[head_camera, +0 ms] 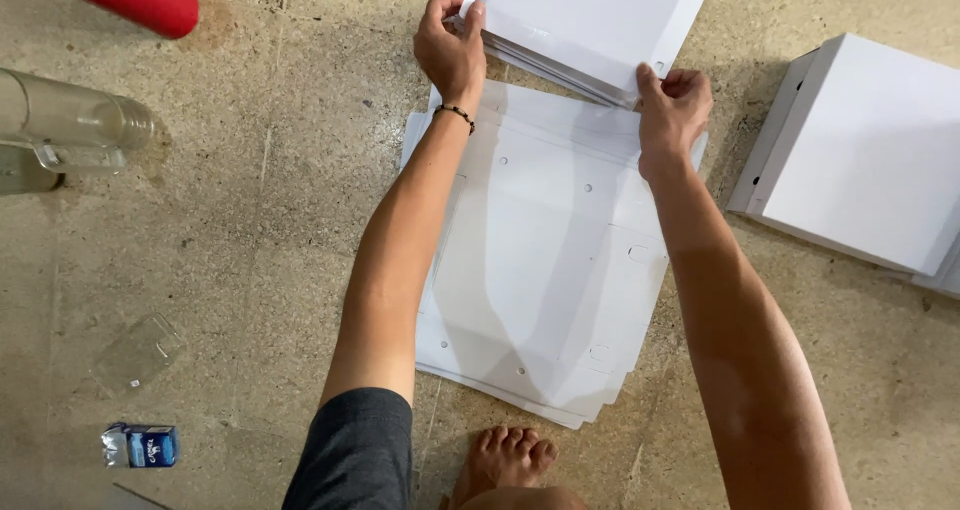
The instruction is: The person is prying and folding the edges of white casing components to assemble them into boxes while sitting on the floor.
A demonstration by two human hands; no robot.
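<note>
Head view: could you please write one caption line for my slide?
Left hand and right hand grip a stack of white card sheets above flat box blanks on a concrete floor.

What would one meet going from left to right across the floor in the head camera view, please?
Clear plastic bottle → small blue packet → left hand on the upper stack of white sheets → right hand on the same stack → folded white box.
</note>
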